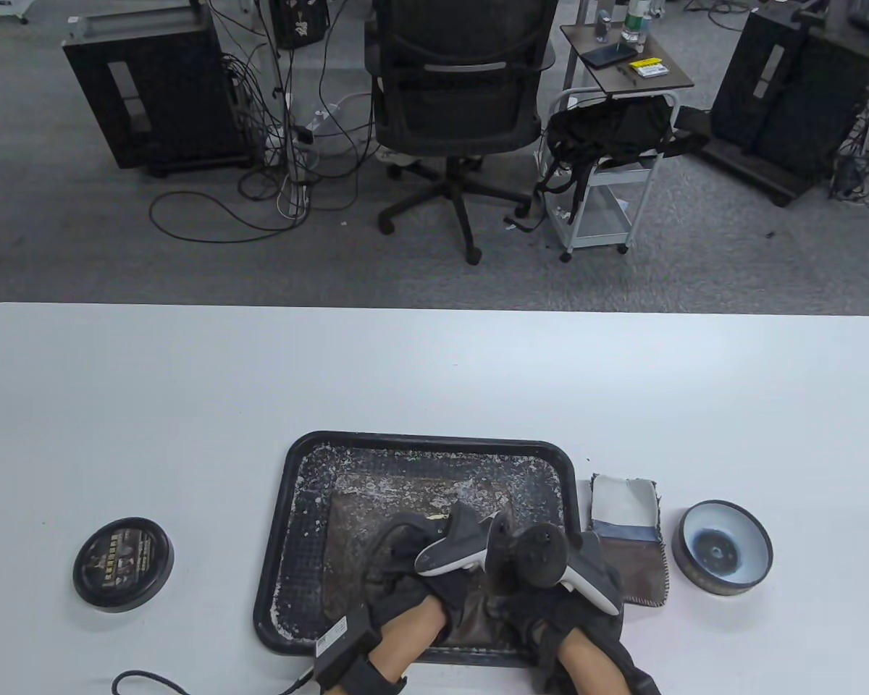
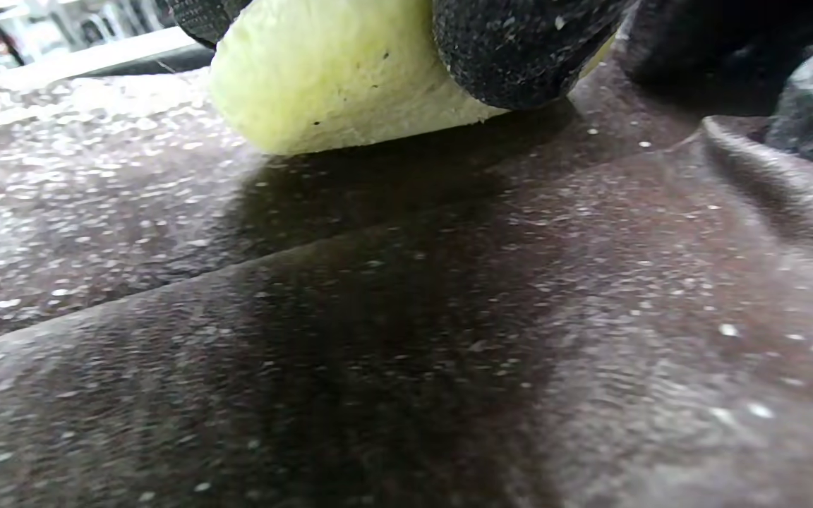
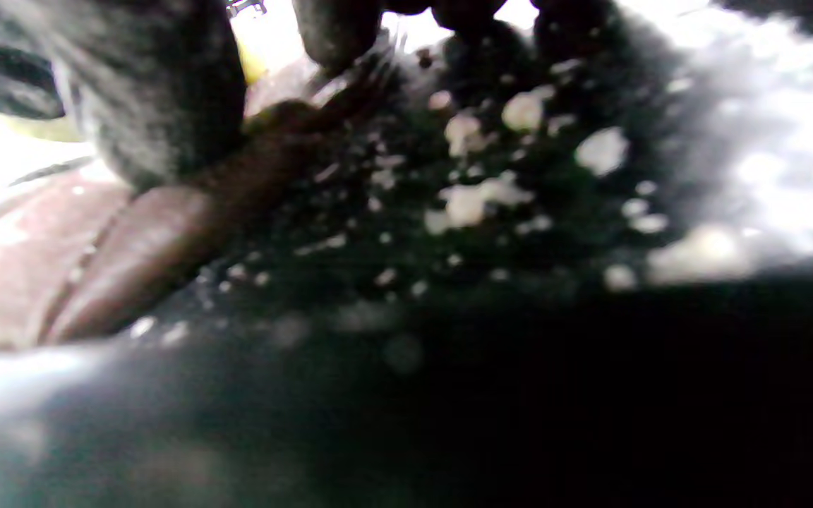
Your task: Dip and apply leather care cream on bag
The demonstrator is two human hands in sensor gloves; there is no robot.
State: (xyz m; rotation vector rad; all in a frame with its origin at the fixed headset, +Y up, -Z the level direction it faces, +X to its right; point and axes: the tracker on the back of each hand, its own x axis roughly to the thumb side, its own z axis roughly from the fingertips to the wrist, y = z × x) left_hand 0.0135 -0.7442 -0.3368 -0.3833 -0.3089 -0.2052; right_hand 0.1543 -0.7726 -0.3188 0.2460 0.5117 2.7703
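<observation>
- While both hands work low in the frame's centre, the brown leather bag point(image 1: 405, 510) lies flat in the black tray point(image 1: 293, 499).
- The left hand point(image 1: 413, 572) pinches a pale yellow sponge point(image 2: 336, 70) and presses it on the leather: the applying step, I judge.
- The right hand point(image 1: 550, 579) rests on the bag; whether its fingers curl, I cannot tell.
- The open cream tin point(image 1: 724, 548), lower right, sits well apart; the next dip calls for reaching there.
</observation>
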